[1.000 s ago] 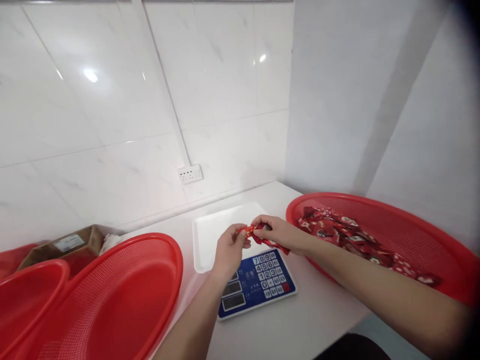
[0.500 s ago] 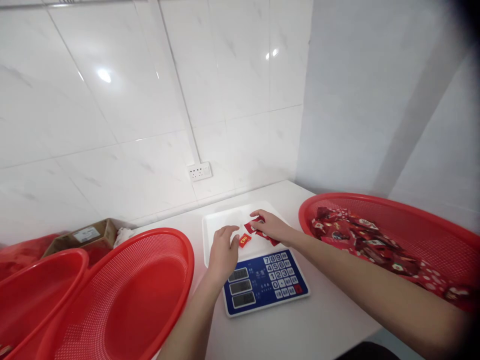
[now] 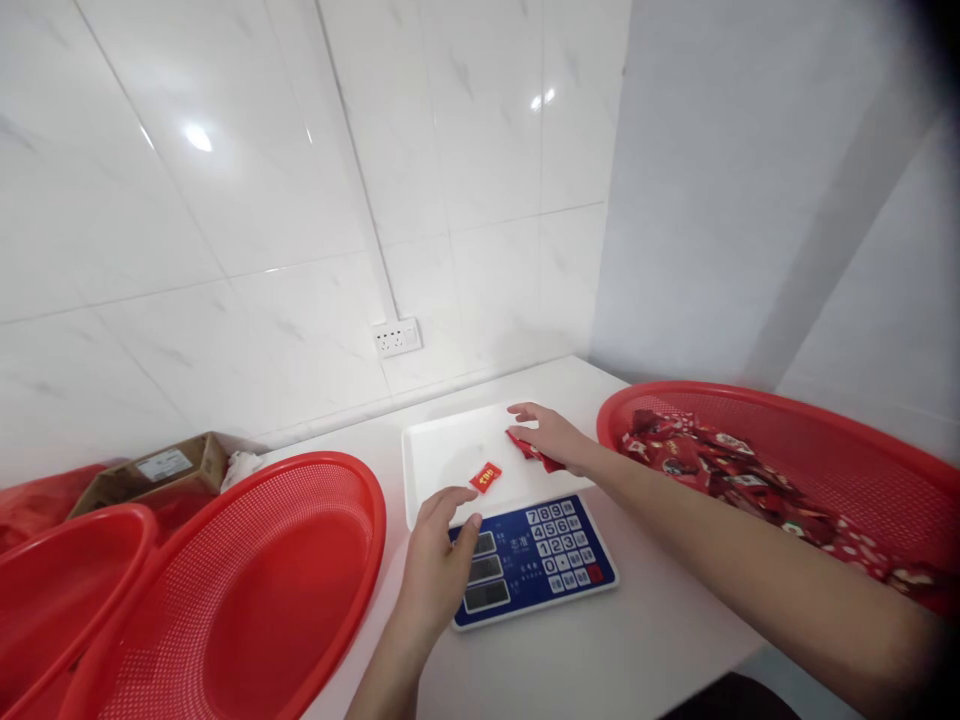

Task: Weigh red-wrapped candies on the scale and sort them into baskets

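Note:
A blue-faced digital scale (image 3: 534, 562) with a white weighing tray (image 3: 450, 455) stands on the white counter. One small red packet (image 3: 486, 477) lies alone on the tray. My left hand (image 3: 440, 568) hovers over the scale's displays, fingers loosely spread and holding nothing. My right hand (image 3: 550, 437) rests at the tray's right edge, fingers stretched flat over a few red packets (image 3: 531, 452) beneath it.
A red mesh basket (image 3: 810, 420) at the right holds several red packets (image 3: 720, 470). An empty red mesh basket (image 3: 247, 590) sits at the left, another red basin (image 3: 67, 590) beside it. A cardboard box (image 3: 154, 470) stands behind them; a wall socket (image 3: 397, 338) is on the tiles.
Both hands held red packets together above the scale. They set them on the tray; the left hand let one packet go and drew back toward me, the right slid to the tray's right edge.

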`<state>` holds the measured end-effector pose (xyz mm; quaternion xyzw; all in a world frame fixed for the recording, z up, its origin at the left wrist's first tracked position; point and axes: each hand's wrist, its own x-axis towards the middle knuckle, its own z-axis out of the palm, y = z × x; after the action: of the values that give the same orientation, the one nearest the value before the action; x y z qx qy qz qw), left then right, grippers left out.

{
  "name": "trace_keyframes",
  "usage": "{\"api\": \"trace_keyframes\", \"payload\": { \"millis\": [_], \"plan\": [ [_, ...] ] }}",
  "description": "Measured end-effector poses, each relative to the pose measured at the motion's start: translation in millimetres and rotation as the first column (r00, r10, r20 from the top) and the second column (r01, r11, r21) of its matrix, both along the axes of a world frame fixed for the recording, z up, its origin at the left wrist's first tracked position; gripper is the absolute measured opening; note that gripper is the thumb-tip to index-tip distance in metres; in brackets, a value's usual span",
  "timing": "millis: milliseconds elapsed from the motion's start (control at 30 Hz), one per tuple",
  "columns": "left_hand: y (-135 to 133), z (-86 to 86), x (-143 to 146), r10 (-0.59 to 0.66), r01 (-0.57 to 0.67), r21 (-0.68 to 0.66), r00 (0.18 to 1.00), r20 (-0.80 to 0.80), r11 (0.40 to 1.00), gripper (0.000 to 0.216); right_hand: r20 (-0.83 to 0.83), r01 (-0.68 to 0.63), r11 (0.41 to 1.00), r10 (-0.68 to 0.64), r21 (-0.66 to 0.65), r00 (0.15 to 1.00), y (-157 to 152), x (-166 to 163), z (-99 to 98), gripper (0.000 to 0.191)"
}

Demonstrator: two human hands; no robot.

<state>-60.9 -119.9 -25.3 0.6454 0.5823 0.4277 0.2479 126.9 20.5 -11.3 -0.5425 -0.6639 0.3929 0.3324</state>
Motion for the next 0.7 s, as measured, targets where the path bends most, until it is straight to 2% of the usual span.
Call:
{"api": "trace_keyframes", "payload": {
  "millis": [167,433,567,700],
  "plan": [
    [-5.4,0.3,6.8,-0.074,0.074,0.017,0.997,-0.008,0.997,0.023,-0.031,0.015,1.000,-0.015,0.010,0.999,-4.1,-7.3,3.1,0.023],
    [-10.8,-5.3,7.9,-0.107,0.107,0.009,0.994,0.036,0.994,0.022,0.059,-0.010,0.997,0.006,0.073,0.998,5.5,-10.7,4.2,0.030],
    [-18.6,-7.4,-0.4,-0.090,0.090,-0.007,0.994,0.054,0.996,0.022,0.129,-0.030,0.985,0.008,0.172,0.992,3.1,15.0,16.5,0.031],
    [-32.3,-11.6,-1.3,-0.085,0.096,-0.088,0.989,0.120,0.991,0.024,0.208,0.007,0.972,-0.057,0.233,0.976,-4.7,67.3,21.7,0.029]
  ]
}}
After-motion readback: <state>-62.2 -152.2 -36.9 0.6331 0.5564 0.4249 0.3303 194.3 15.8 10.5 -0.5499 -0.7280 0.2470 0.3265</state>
